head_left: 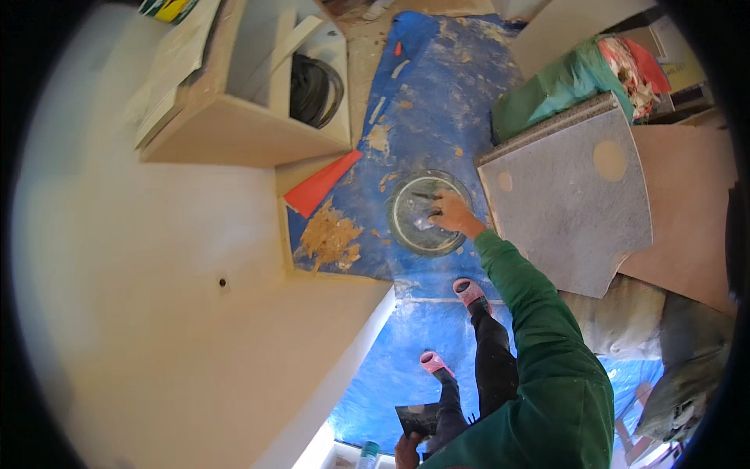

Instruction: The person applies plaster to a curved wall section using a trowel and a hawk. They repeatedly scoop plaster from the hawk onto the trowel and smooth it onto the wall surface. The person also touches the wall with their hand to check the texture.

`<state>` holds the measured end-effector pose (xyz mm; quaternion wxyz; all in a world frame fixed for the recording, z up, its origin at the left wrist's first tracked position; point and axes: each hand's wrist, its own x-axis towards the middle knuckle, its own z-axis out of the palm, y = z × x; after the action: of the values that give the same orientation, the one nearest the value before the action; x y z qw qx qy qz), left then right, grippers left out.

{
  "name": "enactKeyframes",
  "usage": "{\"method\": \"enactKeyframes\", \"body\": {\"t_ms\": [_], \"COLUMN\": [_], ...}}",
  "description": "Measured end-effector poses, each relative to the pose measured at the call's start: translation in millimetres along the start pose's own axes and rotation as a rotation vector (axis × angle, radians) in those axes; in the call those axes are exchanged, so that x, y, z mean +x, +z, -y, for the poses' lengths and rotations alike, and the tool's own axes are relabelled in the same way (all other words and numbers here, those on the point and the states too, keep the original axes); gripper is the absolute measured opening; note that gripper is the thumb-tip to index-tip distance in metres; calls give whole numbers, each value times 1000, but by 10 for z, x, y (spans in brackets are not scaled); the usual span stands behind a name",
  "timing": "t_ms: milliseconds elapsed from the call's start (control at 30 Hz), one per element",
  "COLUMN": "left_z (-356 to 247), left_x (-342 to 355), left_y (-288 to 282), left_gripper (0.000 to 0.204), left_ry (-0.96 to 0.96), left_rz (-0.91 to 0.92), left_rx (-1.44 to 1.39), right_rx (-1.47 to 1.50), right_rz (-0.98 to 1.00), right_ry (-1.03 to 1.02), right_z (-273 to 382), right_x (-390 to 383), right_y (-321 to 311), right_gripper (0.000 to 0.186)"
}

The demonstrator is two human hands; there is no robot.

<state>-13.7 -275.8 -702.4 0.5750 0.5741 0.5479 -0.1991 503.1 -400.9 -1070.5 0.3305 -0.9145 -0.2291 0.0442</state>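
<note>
My right hand point(451, 213) reaches over a round, dark greenish tub point(401, 234) with pale smears, on the blue sheet point(437, 86). Its fingers are curled. A slim dark piece shows by the fingertips and a small whitish patch below them; what the hand grips is not clear. Low in the picture, near my legs, my left hand point(407, 451) is closed on the edge of a flat, dark rectangular plate point(418, 419) with pale smudges. The plate's underside and any handle are hidden.
A pale wall point(172, 313) fills the left. Beyond it stands an open box-like cabinet point(234, 133) holding coiled black hose. A red wedge-shaped piece point(322, 184) and crumbled debris point(330, 238) lie on the sheet. At right are a grey panel point(570, 203) and a green sack point(547, 90).
</note>
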Motion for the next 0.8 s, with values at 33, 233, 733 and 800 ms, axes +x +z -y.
{"method": "enactKeyframes", "body": {"t_ms": [33, 233, 733, 800], "left_z": [42, 135, 1997, 2254], "left_x": [-58, -448, -1196, -1247], "left_y": [-52, -474, -2753, -3078], "left_gripper": [50, 41, 41, 42], "left_ry": [11, 106, 436, 455], "left_rz": [4, 3, 93, 98], "left_rx": [0, -16, -94, -101], "right_rx": [75, 230, 561, 621], "right_rz": [233, 590, 248, 234], "right_ry": [60, 229, 569, 569], "right_z": [149, 800, 2844, 3267], "right_x": [-12, -683, -3180, -3442], "right_y": [-57, 314, -1039, -1113], "right_gripper": [46, 50, 34, 33]}}
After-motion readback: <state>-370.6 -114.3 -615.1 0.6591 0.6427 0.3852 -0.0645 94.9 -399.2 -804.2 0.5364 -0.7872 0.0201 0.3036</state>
